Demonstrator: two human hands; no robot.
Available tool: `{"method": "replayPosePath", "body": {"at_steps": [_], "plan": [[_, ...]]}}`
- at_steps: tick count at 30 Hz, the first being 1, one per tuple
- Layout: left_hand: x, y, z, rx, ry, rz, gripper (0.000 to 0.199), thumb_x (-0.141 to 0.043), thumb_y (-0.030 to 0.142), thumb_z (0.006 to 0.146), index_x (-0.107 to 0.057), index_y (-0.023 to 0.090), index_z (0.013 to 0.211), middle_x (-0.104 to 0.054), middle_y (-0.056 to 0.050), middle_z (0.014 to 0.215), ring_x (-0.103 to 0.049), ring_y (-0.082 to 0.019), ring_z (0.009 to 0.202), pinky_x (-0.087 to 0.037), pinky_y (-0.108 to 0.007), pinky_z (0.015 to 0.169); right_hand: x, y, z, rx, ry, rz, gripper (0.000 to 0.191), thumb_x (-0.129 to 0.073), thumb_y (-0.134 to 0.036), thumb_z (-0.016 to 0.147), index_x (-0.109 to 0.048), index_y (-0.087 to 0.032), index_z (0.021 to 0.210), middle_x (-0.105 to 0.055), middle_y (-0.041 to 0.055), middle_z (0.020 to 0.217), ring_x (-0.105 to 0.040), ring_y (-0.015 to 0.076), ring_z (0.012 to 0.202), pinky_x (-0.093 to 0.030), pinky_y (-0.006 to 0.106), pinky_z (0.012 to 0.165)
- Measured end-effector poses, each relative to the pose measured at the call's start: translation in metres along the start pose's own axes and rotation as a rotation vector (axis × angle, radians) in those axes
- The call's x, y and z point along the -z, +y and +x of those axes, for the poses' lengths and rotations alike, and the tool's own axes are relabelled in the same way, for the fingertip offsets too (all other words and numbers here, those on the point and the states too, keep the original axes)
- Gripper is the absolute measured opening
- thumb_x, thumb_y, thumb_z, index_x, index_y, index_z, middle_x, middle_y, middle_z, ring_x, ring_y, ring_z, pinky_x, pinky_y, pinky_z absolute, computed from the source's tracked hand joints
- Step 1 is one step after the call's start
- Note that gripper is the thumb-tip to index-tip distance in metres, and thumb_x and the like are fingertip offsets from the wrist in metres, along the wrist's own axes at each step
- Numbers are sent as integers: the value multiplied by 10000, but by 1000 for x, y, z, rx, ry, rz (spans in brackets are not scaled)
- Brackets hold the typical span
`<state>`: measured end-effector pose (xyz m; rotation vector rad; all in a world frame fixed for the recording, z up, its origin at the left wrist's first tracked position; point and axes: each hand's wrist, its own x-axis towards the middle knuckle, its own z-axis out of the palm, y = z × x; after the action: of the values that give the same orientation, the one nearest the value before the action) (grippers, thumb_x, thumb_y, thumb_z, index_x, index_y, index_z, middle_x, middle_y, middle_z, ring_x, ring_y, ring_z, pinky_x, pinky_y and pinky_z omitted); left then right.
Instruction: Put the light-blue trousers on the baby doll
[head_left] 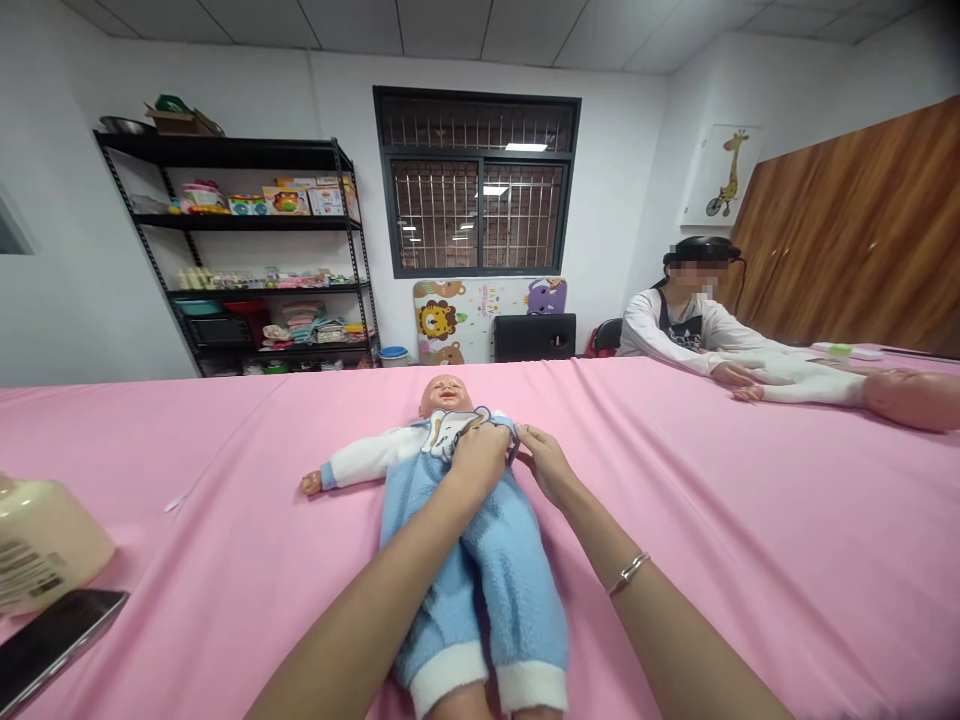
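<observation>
Taking the blue-and-white fleece romper as the clock's centre, the baby doll wearing it lies face-up, head at 12 near the far edge of the pink-covered surface, legs toward 6. The left hand rests on the chest, its grip hidden; the right hand, at 2, pinches the romper's edge. Pink cloth stretches broadly through 3 to 4, and toward the cream-coloured bottle at 9 and smartphone at 8. At 2, well apart, a co-worker touches a second doll.
</observation>
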<state>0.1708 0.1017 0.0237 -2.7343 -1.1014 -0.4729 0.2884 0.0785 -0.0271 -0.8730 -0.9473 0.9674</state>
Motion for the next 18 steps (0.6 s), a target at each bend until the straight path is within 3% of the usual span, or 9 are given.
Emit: {"method": "replayPosePath", "body": {"at_steps": [3,7,10,15,18], "plan": [[1,-7,-1,-135,25,-75,150,-461,167,813,-568,163,918,-616,-86,865,-585,-240,841,-473,-345,733,6,6,10,-23,73,35,425,-714,-557,555,-574,-171,668,-568,-5,690,-501,124,687,-426,239,646],[-1,-11,-1,-248,99,-270,260,-465,77,740,-522,192,965,-587,-41,900,-552,-182,835,-442,-279,744,12,18,40,-79,161,76,448,-755,-523,487,-509,-170,611,-502,-35,557,-450,97,550,-378,215,529],[-8,-12,1,-208,140,-398,321,-489,53,681,-506,184,974,-577,-33,883,-534,-173,818,-435,-268,739,11,27,60,-106,90,100,407,-762,-448,511,-480,-172,607,-484,-42,529,-441,91,513,-373,210,497],[-23,-16,4,-69,176,-400,639,-528,80,677,-345,168,1282,-531,-91,1130,-485,-230,1000,-403,-360,882,9,29,66,-221,-52,85,376,-636,-520,659,-504,-168,681,-523,-4,550,-494,118,527,-409,229,495],[-26,-14,4,-64,184,-394,519,-498,78,709,-439,183,1214,-542,-71,1098,-493,-216,976,-410,-343,875,9,25,61,-178,-59,-45,408,-535,-572,717,-503,-172,649,-460,7,477,-476,142,494,-420,265,479]]}}
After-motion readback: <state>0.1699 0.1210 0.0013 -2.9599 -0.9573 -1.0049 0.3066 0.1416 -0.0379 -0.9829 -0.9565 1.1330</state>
